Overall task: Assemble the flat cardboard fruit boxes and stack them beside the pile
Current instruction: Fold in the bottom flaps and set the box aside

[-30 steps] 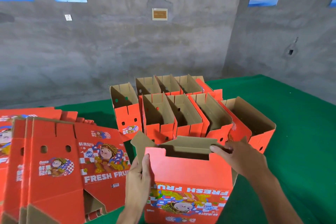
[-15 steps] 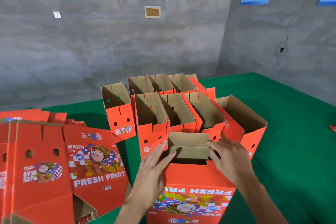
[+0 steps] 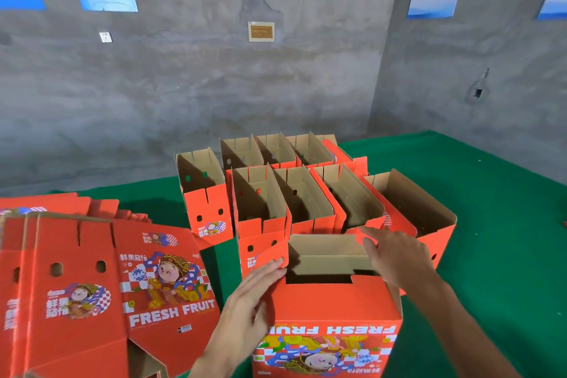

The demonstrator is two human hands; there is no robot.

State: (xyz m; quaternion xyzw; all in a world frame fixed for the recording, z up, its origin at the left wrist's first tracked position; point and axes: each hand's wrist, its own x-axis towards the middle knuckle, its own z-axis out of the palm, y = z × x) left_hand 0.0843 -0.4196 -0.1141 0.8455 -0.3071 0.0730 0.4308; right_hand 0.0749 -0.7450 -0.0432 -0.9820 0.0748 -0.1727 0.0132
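An upside-down red fruit box point(image 3: 331, 310) stands in front of me, its brown bottom flaps folded inward and a dark gap left between them. My left hand point(image 3: 245, 304) lies flat with straight fingers on the box's left red flap. My right hand point(image 3: 395, 255) presses with spread fingers on the right flap. A pile of flat red boxes point(image 3: 92, 285) printed FRESH FRUIT lies at the left. Behind the box stand several assembled open-topped boxes point(image 3: 306, 199) in two rows.
Everything rests on a green cloth surface point(image 3: 506, 239). One assembled box point(image 3: 205, 193) stands apart at the left of the rows. Grey concrete walls with posters close off the back and right.
The box's bottom flaps have been folded further inward. My left hand moved from the box's left edge onto the top flap and flattened; my right hand slid onto the right flap.
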